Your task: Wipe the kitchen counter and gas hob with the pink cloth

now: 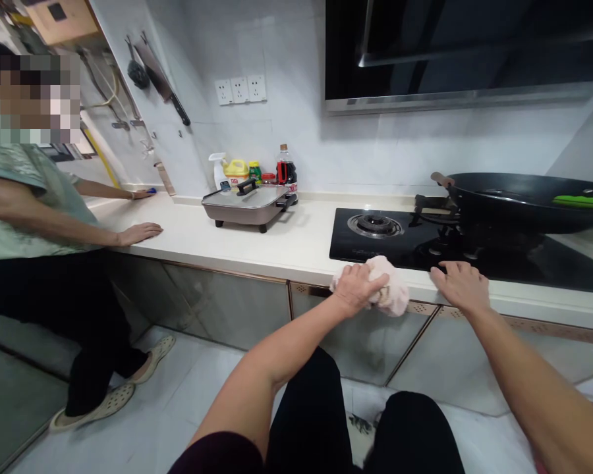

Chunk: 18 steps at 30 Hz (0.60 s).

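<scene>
My left hand (358, 286) grips a pale pink cloth (391, 289) against the front edge of the white countertop (306, 247). The cloth is bunched, and part of it hangs over the edge above the cabinet doors. To the right, my right hand (462, 286) rests palm down on the counter edge at the front of the black gas stove (390, 250), its fingers stretched out and holding nothing. Behind my hands, the left burner (375, 226) is bare. A large black wok (514, 204) with a wooden handle sits on the right side of the stove.
An electric pan (247, 209) with a glass lid stands on the counter, before a spray bottle (218, 170) and a dark sauce bottle (286, 171). Another person (29, 197) stands at left, both hands on the counter. A cleaver (161, 79) hangs on the wall; a range hood (454, 52) overhangs the stove.
</scene>
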Motion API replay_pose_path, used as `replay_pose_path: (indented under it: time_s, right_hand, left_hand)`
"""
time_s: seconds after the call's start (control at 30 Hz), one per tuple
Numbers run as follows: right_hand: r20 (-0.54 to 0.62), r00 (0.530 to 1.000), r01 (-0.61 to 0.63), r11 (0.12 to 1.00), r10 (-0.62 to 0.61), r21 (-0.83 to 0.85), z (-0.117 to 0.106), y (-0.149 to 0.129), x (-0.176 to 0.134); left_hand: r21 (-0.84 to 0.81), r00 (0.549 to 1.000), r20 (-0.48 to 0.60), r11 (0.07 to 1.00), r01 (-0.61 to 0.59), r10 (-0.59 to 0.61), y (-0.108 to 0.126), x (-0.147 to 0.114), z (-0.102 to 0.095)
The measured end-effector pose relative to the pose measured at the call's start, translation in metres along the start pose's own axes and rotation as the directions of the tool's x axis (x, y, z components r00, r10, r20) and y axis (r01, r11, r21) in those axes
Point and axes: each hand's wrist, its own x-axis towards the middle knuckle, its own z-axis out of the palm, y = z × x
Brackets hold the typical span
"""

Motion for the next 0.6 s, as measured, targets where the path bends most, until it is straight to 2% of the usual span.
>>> replay_pose_path:
  time_s: [0.13,0.23,0.3,0.37,0.43,0.53,0.6]
  right_hand:
    - [0.000,1.000,0.004,1.000,-0.004,0.000,-0.001,0.000,0.000]
    - [0.010,1.000,0.003,1.000,-0.003,-0.009,0.001,0.001,0.000]
    - [0.013,1.000,0.009,1.000,-0.009,-0.015,0.002,0.002,0.001]
    - [0.009,1.000,0.017,1.000,-0.017,-0.019,0.003,0.003,0.001]
    - [0.006,1.000,0.021,0.999,-0.021,-0.029,0.004,0.002,0.001]
    - [0.004,1.000,0.017,0.999,-0.017,-0.043,0.003,0.001,0.001]
    - [0.005,1.000,0.015,0.999,-0.015,-0.045,0.003,0.001,0.000]
  left_hand:
    - [-0.028,0.996,0.059,0.998,0.064,-0.063,-0.084,-0.055,-0.020]
    - [0.015,0.973,0.120,0.980,0.197,-0.198,-0.147,-0.101,-0.044]
    - [0.090,0.939,0.170,0.953,0.288,-0.300,-0.180,-0.125,-0.063]
    - [0.181,0.896,0.200,0.914,0.365,-0.397,-0.202,-0.138,-0.082]
    - [0.262,0.852,0.220,0.870,0.417,-0.475,-0.214,-0.140,-0.100]
    - [0.325,0.772,0.269,0.809,0.490,-0.575,-0.220,-0.131,-0.120]
    - [0.301,0.724,0.312,0.787,0.538,-0.615,-0.220,-0.128,-0.128]
